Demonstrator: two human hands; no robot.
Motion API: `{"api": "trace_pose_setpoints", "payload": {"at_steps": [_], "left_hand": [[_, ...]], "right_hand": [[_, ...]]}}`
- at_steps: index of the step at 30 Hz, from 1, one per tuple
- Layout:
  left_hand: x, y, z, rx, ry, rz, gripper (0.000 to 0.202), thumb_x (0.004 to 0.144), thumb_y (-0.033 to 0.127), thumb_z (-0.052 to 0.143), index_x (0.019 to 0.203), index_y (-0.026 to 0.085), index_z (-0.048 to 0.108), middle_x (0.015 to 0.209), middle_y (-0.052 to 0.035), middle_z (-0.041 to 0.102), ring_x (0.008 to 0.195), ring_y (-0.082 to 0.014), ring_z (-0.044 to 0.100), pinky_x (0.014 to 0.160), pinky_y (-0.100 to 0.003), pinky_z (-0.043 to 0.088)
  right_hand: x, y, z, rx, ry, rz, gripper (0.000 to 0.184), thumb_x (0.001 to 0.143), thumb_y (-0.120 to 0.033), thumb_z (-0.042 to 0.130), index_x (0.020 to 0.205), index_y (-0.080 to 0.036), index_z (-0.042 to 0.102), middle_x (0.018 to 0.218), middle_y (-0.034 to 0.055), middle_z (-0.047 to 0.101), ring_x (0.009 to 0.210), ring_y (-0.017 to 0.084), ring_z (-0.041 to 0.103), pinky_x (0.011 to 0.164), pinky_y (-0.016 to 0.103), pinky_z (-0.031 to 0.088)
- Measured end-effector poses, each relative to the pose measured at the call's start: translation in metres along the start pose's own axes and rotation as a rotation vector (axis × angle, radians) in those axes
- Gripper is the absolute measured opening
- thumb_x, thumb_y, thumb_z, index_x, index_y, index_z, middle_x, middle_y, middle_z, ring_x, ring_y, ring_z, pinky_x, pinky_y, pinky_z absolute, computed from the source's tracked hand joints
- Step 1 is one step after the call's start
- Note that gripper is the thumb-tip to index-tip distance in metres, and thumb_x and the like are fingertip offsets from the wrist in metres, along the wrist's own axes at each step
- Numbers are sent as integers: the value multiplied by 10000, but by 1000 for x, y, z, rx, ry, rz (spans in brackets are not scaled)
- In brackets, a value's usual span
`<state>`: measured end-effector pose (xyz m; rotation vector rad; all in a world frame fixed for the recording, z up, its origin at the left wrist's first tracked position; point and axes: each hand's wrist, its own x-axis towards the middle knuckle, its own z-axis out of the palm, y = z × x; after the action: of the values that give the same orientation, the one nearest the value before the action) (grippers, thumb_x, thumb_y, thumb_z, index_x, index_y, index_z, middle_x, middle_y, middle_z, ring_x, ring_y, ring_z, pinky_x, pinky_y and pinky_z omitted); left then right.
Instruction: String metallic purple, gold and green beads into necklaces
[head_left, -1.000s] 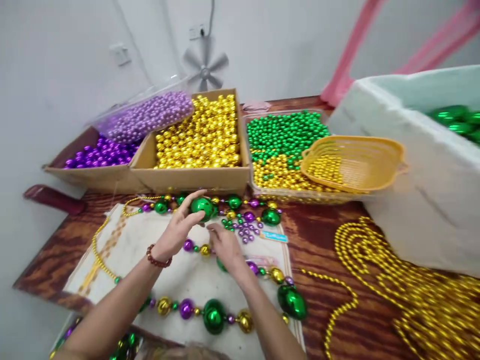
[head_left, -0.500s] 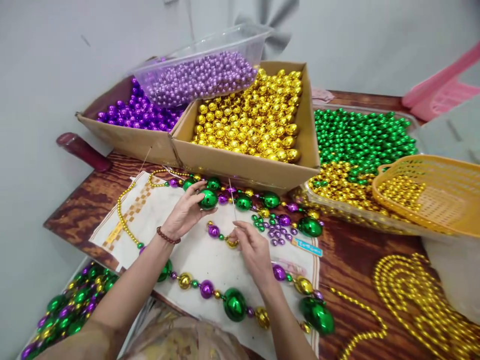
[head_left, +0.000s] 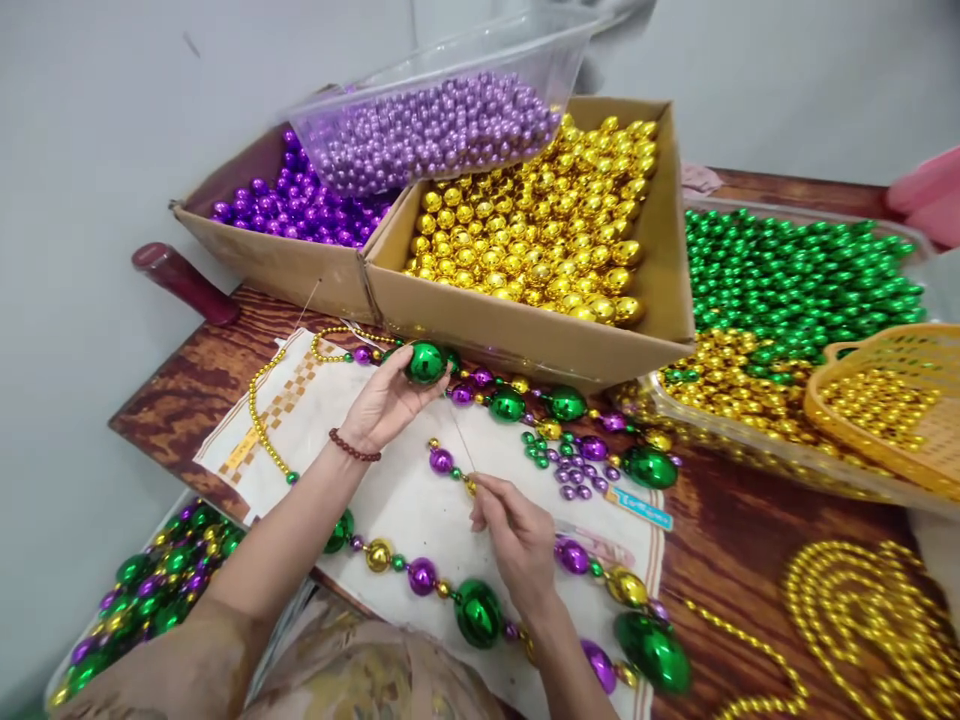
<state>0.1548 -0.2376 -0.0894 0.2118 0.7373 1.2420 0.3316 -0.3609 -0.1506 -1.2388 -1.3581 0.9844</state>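
My left hand (head_left: 382, 408) is raised above the white cloth (head_left: 390, 510), thumb and fingers around a big shiny green bead (head_left: 427, 363). My right hand (head_left: 517, 535), lower and to the right, pinches a thin needle (head_left: 464, 445) whose upper end slants toward that bead. Whether the tip touches the bead I cannot tell. Close to my right fingertips, a short run of small beads includes a purple bead (head_left: 441, 460). A strand with a large green bead (head_left: 478, 612) crosses the cloth in front of me. Loose small purple beads (head_left: 576, 475) lie right of my hands.
Behind the cloth stand cardboard boxes of purple beads (head_left: 255, 205) and gold beads (head_left: 517, 240), with a clear tub (head_left: 480, 50) on top. Green beads (head_left: 802, 280) fill a tray at right, beside a yellow basket (head_left: 885, 340). Gold bead strings (head_left: 847, 600) lie at front right.
The green bead in my left hand has gone up and away from me. My right hand has drawn back slightly, and the needle now leans further left. The whole view has shifted a little.
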Motion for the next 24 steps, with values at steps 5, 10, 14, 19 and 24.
{"api": "trace_pose_setpoints", "payload": {"at_steps": [5,10,14,19,24], "left_hand": [[0,-1,3,-7,22,11,92,911,179,603,977,132,648,1063,-78,709,1009,-223,694,842,-348,608],[2,-3,-1,43,-19,40,131,886,164,626,1011,139,659,1073,-78,703,1011,-228,686,810,-338,608],[2,-6,-2,81,-49,76,170,863,184,661,1030,153,668,1088,-74,690,1020,-211,667,831,-340,595],[-7,-9,3,160,-131,168,243,808,177,714,1048,196,683,1085,-34,668,983,-172,643,919,-375,558],[-18,-18,6,271,-185,238,361,760,194,753,1111,239,679,1137,-36,643,973,-160,625,923,-357,529]], "right_hand": [[0,-1,0,-22,-16,-45,189,927,-158,545,961,-183,730,572,-48,611,454,77,580,466,166,490],[0,-2,2,-23,-13,-26,185,929,-170,544,952,-181,727,561,-50,601,452,78,569,462,168,487],[-1,0,4,-9,-10,-3,175,936,-190,540,938,-178,714,564,-49,600,451,80,570,462,171,483],[-2,10,10,10,0,3,161,964,-218,520,956,-183,677,590,-51,610,484,80,590,511,179,493],[3,15,21,35,34,21,171,985,-245,500,967,-183,659,620,-41,616,518,88,596,550,199,497]]}}
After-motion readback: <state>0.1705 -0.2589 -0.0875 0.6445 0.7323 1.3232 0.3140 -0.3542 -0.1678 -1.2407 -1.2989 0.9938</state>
